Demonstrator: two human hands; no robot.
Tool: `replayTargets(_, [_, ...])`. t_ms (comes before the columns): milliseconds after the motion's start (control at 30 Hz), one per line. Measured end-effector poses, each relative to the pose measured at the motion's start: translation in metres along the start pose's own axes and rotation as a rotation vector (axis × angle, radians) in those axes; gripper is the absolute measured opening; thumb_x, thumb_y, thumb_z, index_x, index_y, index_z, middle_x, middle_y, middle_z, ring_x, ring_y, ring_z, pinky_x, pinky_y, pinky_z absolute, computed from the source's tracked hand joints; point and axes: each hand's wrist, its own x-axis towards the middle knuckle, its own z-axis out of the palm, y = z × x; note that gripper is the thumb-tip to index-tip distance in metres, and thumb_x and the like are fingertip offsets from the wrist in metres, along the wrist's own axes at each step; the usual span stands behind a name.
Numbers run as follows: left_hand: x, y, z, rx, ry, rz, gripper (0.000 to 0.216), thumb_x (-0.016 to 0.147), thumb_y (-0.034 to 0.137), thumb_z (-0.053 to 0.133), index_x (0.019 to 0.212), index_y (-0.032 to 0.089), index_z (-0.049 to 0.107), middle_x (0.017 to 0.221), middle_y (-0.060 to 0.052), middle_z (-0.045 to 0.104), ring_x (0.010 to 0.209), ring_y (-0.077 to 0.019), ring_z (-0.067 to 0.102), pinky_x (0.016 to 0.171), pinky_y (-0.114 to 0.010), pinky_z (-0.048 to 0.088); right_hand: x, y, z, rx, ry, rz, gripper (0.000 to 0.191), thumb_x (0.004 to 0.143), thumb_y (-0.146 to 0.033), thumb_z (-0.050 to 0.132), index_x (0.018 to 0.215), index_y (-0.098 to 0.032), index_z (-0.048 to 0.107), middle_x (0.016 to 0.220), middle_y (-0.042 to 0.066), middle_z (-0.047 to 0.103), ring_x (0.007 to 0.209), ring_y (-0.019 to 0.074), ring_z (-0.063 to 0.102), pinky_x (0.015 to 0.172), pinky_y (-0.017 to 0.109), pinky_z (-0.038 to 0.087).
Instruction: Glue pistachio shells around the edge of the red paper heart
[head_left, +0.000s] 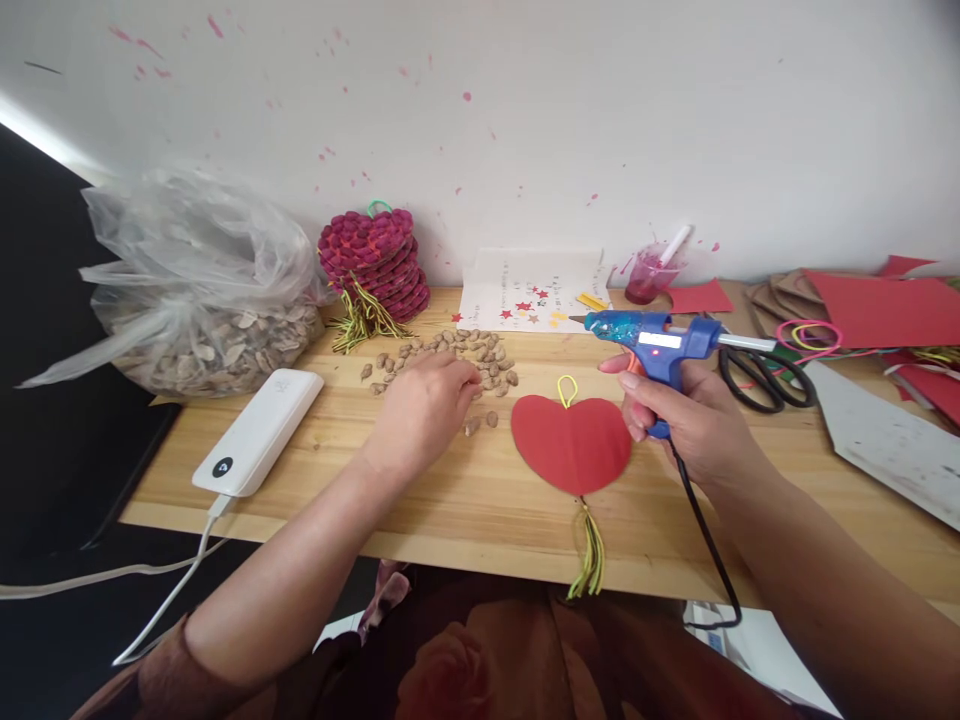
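A white wall (540, 120) flecked with pink stands behind a wooden table (465, 520). At the table's left end sits a clear plastic bag (217, 270) part filled with shells, and at the far right lies red card (885, 305). Written paper (487, 280) lies against the wall, with a stack (367, 250) of dark pink, heart-shaped pieces to its left. The right hand (701, 415) grasps a blue glue gun (652, 340) by its handle, the nozzle pointing left, above the table. The left hand (424, 400) is bent over the near edge of the loose shells, fingers curled; I cannot tell whether it pinches one. Between the hands, flat on the table, lies a red heart (574, 445). A white power bank (259, 430) rests just in front of the bag. Black-handled scissors (756, 407) lie right of the gun, and a pink-stained cup (649, 275) stands behind it. A yellow-green tassel (590, 550) hangs from the heart's point, and a yellow loop (568, 378) tops it. Smallest are the stars (523, 306) on the paper.
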Motion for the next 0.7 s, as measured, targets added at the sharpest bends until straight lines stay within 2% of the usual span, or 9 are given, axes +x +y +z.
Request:
replayTargets(200, [0.025, -0.002, 0.013, 0.043, -0.129, -0.014, 0.008, 0.090, 0.016, 0.069, 0.096, 0.016, 0.074, 0.097, -0.009, 0.074, 0.097, -0.0286, 0.067, 0.090, -0.041, 0.052, 0.000, 0.002, -0.002, 0.015, -0.004, -0.004, 0.013, 0.086, -0.030, 0.075, 0.096, -0.023, 0.077, 0.052, -0.005, 0.051, 0.047, 0.0109, 0.048, 0.044, 0.024, 0.037])
replayTargets(467, [0.021, -0.009, 0.014, 0.064, -0.144, 0.005, 0.010, 0.089, 0.010, 0.065, 0.093, 0.015, 0.073, 0.097, -0.010, 0.075, 0.101, -0.0308, 0.066, 0.094, -0.043, 0.051, 0.000, 0.001, -0.001, 0.023, -0.023, 0.001, 0.012, 0.087, -0.030, 0.075, 0.096, -0.023, 0.077, 0.053, -0.005, 0.051, 0.047, 0.0103, 0.047, 0.044, 0.023, 0.039])
replayTargets(700, [0.017, -0.014, 0.012, 0.079, -0.146, -0.009, 0.008, 0.089, 0.013, 0.067, 0.092, 0.016, 0.074, 0.096, -0.009, 0.075, 0.099, -0.0306, 0.066, 0.092, -0.043, 0.051, 0.000, 0.002, -0.001, -0.003, -0.015, 0.006, 0.014, 0.087, -0.032, 0.076, 0.098, -0.023, 0.077, 0.053, -0.005, 0.052, 0.048, 0.0108, 0.047, 0.045, 0.023, 0.039])
